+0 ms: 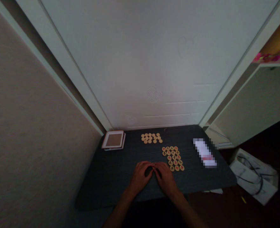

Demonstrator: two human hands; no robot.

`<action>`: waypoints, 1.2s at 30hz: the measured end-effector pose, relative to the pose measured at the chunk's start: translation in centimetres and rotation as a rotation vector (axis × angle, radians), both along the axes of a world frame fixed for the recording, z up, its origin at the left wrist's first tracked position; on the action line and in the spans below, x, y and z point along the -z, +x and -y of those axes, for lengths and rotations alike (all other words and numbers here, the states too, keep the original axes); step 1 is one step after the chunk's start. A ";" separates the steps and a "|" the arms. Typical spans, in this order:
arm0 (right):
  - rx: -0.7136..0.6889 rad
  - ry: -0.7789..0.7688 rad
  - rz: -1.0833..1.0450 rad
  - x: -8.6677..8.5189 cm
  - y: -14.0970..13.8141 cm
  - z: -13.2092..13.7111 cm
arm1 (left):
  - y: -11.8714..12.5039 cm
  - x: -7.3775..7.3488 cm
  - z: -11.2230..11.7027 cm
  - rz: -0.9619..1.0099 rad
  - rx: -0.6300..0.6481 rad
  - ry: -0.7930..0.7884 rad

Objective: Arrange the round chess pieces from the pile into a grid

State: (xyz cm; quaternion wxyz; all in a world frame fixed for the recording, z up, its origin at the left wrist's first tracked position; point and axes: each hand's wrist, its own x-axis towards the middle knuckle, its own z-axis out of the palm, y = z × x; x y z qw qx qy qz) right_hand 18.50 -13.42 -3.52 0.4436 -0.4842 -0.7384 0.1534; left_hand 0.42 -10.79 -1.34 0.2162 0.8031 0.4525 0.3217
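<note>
My left hand (141, 175) and my right hand (164, 174) rest side by side on the dark table (111, 177), fingertips touching near the middle. The fingers curl down over the tabletop; whether anything lies under them is hidden. Just right of my right hand lies a block of several round wooden game pieces with red and dark marks (173, 157), laid in rows. Further back sits a second cluster of several plain-faced wooden pieces (151, 138).
A flat white-edged square box with a brown face (113, 140) lies at the table's back left corner. A blurred white object (205, 152) lies at the right side. A white door stands behind the table; a white bag (255, 175) sits on the floor at right.
</note>
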 end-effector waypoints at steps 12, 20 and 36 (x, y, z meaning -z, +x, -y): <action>0.067 -0.037 -0.128 -0.3 0.3 0.2 | 1.3 -0.3 -0.8 0.158 0.055 -0.110; 0.085 -0.074 -0.159 -0.6 0.3 0.2 | 1.4 0.3 -1.1 0.166 0.054 -0.112; 0.100 -0.123 -0.147 0.0 0.3 0.1 | 1.0 0.2 -1.2 0.185 0.093 -0.049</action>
